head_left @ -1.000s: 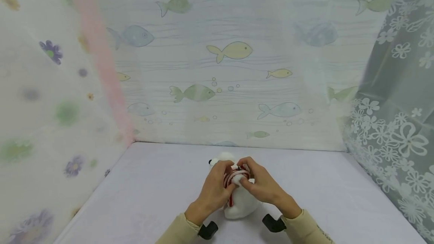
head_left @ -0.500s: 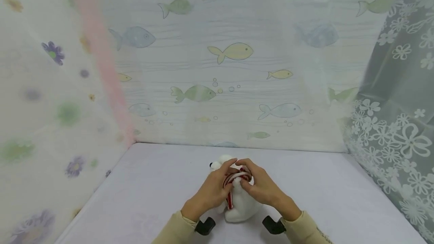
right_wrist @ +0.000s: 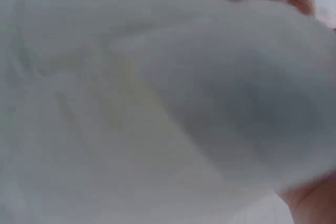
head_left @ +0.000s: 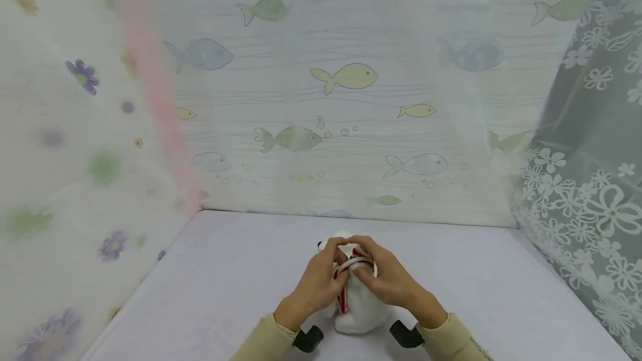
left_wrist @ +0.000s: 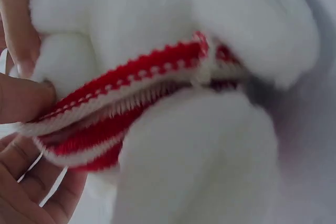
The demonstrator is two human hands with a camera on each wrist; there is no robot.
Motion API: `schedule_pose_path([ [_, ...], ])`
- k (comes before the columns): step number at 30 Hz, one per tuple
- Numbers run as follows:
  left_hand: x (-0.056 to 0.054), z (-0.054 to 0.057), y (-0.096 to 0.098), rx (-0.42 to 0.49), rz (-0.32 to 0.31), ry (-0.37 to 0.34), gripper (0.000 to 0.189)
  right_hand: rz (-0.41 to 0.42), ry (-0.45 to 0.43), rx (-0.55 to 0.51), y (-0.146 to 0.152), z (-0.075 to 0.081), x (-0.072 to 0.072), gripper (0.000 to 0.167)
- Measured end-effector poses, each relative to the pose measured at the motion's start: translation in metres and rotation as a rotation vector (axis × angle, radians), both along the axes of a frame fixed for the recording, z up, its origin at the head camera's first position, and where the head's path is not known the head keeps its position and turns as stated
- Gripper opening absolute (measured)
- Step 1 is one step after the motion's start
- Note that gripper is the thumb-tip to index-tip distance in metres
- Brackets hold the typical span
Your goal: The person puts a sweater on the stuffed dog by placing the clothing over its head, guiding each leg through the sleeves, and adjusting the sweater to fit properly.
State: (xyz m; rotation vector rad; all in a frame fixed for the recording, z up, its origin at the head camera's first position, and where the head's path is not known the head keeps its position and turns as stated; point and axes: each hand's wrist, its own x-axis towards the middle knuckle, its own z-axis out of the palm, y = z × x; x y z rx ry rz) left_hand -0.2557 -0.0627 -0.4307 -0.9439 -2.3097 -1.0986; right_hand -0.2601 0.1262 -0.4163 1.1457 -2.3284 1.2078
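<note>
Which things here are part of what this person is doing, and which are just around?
In the work:
white plush toy
red-and-white knitted scarf, on the toy
left hand and right hand, both at the scarf

Just around:
white table, under the toy
fish-print backdrop
flower-print sheet
lacy flowered curtain

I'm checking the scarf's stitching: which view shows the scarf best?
The left wrist view: the scarf crosses it large, its red and white stitches visible. The head view shows it small, partly covered; the right wrist view shows none.
</note>
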Motion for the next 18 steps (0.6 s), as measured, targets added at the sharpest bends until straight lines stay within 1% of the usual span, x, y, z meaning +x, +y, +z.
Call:
schedule_pose_path([
  [4, 0.0009, -0.0004, 0.0014, 0.056, -0.031, -0.051, 0.048, 0.041, 0.053, -0.053, -0.0051, -0.0049, -0.0005, 0.059],
  [7, 0.0008, -0.0010, 0.0025, 0.062, -0.029, -0.057, 0.048, 0.035, 0.082, -0.071, -0.0076, -0.0054, 0.0007, 0.056],
  [9, 0.0003, -0.0013, 0.0028, 0.059, -0.018, -0.045, 0.047, 0.009, 0.114, -0.063, -0.0080, -0.0041, 0.0019, 0.055],
  [13, -0.0009, -0.0016, 0.0019, 0.047, 0.025, 0.020, 0.046, -0.064, 0.176, -0.016, -0.0062, -0.0019, 0.0033, 0.056],
  [15, -0.0011, -0.0009, 0.0011, 0.045, 0.035, 0.052, 0.051, -0.074, 0.182, 0.016, -0.0049, -0.0009, 0.0034, 0.057],
  [18, -0.0008, 0.0008, -0.0001, 0.047, 0.005, 0.051, 0.068, -0.050, 0.163, 0.060, -0.0031, 0.0005, 0.0032, 0.059],
])
